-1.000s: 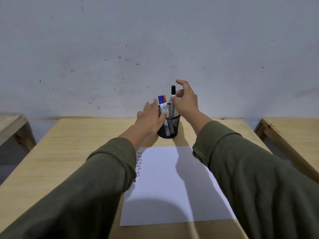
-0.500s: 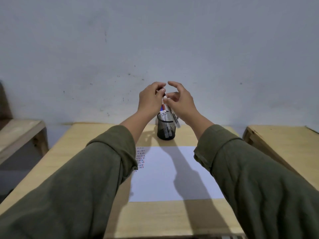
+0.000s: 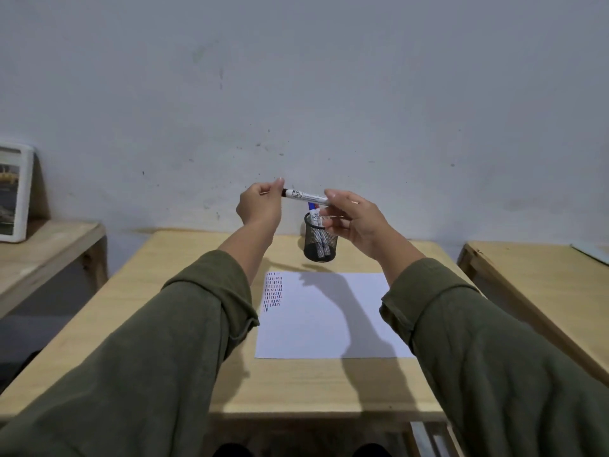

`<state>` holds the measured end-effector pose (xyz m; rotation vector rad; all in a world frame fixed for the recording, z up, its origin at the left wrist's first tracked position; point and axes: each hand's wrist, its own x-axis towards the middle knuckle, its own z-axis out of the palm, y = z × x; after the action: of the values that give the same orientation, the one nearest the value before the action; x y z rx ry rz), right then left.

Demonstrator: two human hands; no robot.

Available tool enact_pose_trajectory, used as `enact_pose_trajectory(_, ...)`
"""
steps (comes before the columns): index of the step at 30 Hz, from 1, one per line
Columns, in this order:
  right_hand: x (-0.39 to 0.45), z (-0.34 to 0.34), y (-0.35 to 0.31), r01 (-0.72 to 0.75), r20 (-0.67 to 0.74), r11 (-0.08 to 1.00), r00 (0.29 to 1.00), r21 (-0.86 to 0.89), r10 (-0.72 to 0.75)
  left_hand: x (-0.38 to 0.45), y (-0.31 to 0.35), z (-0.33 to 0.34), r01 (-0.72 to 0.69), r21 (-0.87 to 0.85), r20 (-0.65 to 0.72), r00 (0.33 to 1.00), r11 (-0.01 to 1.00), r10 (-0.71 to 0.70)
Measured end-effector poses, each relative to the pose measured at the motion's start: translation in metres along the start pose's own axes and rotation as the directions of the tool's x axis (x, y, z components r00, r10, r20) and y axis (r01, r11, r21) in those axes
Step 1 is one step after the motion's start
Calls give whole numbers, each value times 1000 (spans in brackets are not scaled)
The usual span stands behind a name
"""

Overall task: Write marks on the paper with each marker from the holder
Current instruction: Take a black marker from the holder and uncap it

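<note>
A white-barrelled marker (image 3: 304, 196) lies level in the air above the holder, held between both hands. My left hand (image 3: 260, 204) pinches its dark cap end. My right hand (image 3: 354, 219) grips the other end of the barrel. Below them the black mesh holder (image 3: 320, 242) stands on the wooden table (image 3: 197, 258) with other markers in it, one blue-capped. The white paper (image 3: 329, 315) lies in front of the holder, with columns of short red and blue marks (image 3: 273, 291) at its upper left corner.
A lower wooden bench (image 3: 49, 245) at the left carries a white-framed picture (image 3: 13, 192) leaning on the wall. Another wooden table (image 3: 543, 285) stands at the right. A grey wall rises behind.
The black-capped marker has come out of the holder and now lies level between both hands, raised above it. My left hand has left the holder's side and taken the cap end.
</note>
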<state>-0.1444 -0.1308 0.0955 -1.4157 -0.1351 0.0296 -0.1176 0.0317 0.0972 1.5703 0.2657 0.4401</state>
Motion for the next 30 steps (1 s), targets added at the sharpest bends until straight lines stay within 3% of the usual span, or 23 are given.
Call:
enact_pose_trajectory(3, -1, 1, 0, 36, -18, 991, 999, 129, -34, -5, 0, 2, 6, -5, 78, 997, 1000, -6)
enact_pose_trajectory(8, -2, 8, 5, 34, 16, 988, 999, 154, -37, -11, -4, 9, -81, 52, 261, 963, 995, 65)
enact_pose_trajectory(13, 1, 8, 6, 57, -1, 973, 998, 224, -58, -14, -10, 10, -157, -44, 383, 909, 987, 162)
enact_pose_trajectory(19, 1, 7, 7, 75, 8, 963, 997, 259, -79, -13, -12, 12, -252, 76, 383, 901, 965, 206)
enact_pose_trajectory(25, 2, 6, 7, 81, 50, 978, 994, 191, -92, -15, -12, 12, -250, 227, 339, 926, 941, 164)
enact_pose_trajectory(30, 1, 10, 16, 78, 69, 985, 994, 156, -90, -17, -17, 13, -135, 285, 234, 970, 949, 68)
